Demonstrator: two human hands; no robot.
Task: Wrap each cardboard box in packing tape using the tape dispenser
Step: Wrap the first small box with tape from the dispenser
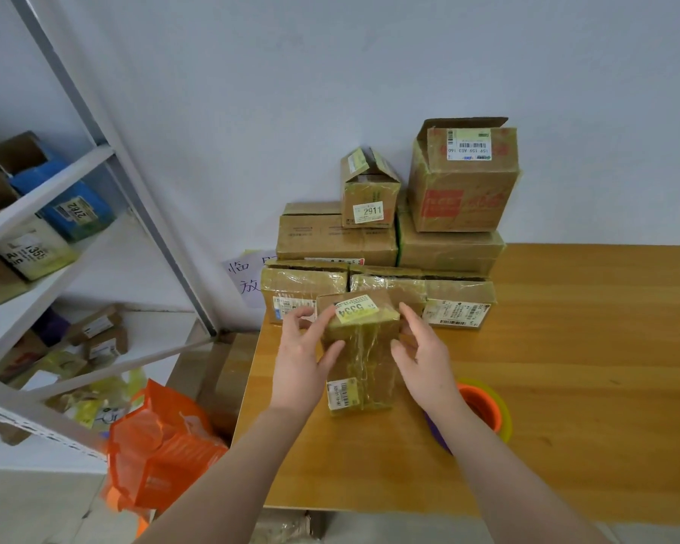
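Observation:
A small cardboard box point(364, 359), wrapped in glossy tape and bearing a yellow label "5334", stands upright on the wooden table point(566, 347). My left hand point(301, 357) holds its left edge, thumb on the front face and fingers at the top left corner. My right hand point(423, 357) is beside the right edge with relaxed, spread fingers; its thumb tip just reaches the edge. The tape dispenser point(487, 410), orange with purple and yellow parts, lies on the table behind my right forearm, partly hidden.
Several taped cardboard boxes point(373, 245) are stacked against the wall at the table's back left. A metal shelf rack point(56, 198) with parcels stands at the left. An orange bag point(162, 445) sits on the floor beside the table.

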